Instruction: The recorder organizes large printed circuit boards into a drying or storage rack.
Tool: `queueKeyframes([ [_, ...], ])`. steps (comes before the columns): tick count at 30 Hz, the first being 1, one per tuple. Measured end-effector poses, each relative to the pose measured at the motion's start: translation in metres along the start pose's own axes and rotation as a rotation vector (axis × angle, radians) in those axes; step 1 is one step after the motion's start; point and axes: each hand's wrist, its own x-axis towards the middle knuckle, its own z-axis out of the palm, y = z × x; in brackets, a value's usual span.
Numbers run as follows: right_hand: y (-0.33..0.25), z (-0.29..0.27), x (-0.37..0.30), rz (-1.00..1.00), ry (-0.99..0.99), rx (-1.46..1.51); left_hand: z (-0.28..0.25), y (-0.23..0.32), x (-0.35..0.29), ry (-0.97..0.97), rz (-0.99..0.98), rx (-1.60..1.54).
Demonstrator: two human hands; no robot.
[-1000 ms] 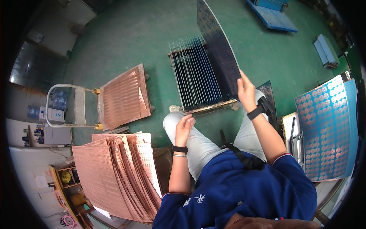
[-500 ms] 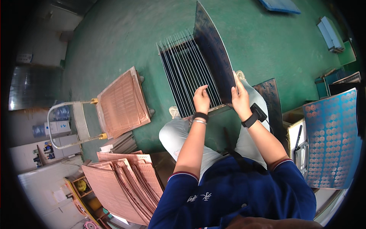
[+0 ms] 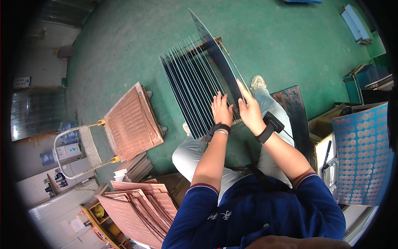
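A rack (image 3: pixel 219 40) stands on the floor in front of my knees, with several thin dark panels (image 3: pixel 186 83) upright in a row. My right hand (image 3: pixel 250 111) holds one large dark panel (image 3: pixel 217 56) by its near edge, the thumb on one face and the fingers on the other. That panel stands on edge at the right side of the row, leaning a little left. My left hand (image 3: pixel 222 108) is open, its fingers spread over the near edges of the rightmost panels in the row. Whether it presses on them I cannot tell.
Copper-coloured perforated sheets (image 3: pixel 132 120) lie on a hand trolley (image 3: pixel 87 143) at the left. More copper sheets (image 3: pixel 137 207) lean at lower left. A dark patterned board (image 3: pixel 292 106) is beside my right leg. A blue sheet with copper circles (image 3: pixel 360 153) stands far right.
The held panel has moved left and closer to the row, and my right hand has moved left with it. My left hand's fingers have spread from a curl and reached over the panels.
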Motion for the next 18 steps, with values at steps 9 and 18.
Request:
queueKeyframes([
  [9,0.108,0.015,0.007,-0.069,-0.007,-0.407,-0.003,0.013,0.000,0.044,-0.010,0.080],
  [18,0.070,-0.023,-0.029,-0.069,-0.078,-0.375,0.006,0.014,-0.004,0.120,-0.048,-0.006],
])
